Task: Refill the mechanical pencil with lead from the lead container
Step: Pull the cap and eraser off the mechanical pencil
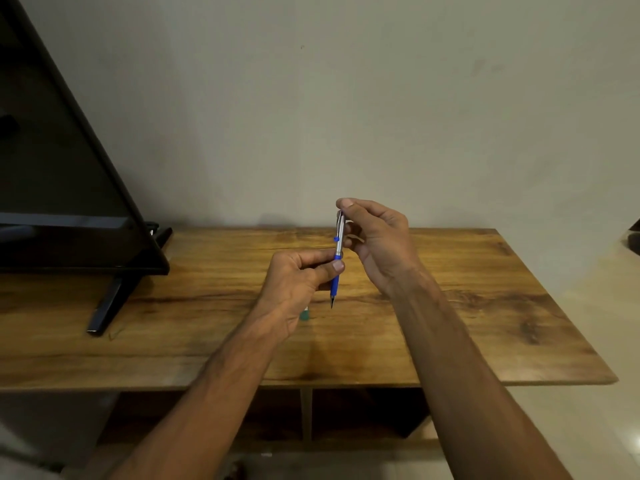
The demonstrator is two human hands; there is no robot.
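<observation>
**Two hands hold the pencil up over the table**

Here, a person holds a mechanical pencil [338,258] in the air above a brown wooden table [485,306]. The pencil stands almost straight up and down, with its dark point at the bottom and its silver part at the top. The lower part is blue.

The left hand [298,282] pinches the blue part of the pencil between the thumb and the fingers — a firm hold around the middle. The right hand [377,240] is higher up. Its thumb and first finger are closed on the top end of the pencil, right by the silver clip. The other fingers of that hand curl behind the pencil.

The point of the pencil hangs just above the table and does not touch it.

On the table, just beside the left wrist, a small green thing [305,315] peeks out. Most of it is hidden by the hand, so it is hard to tell what it is — it may be the lead container.

On the left side of the table stands a big black screen [62,188] on a black foot [107,303]. Behind the table is a plain, pale wall [346,98].
</observation>
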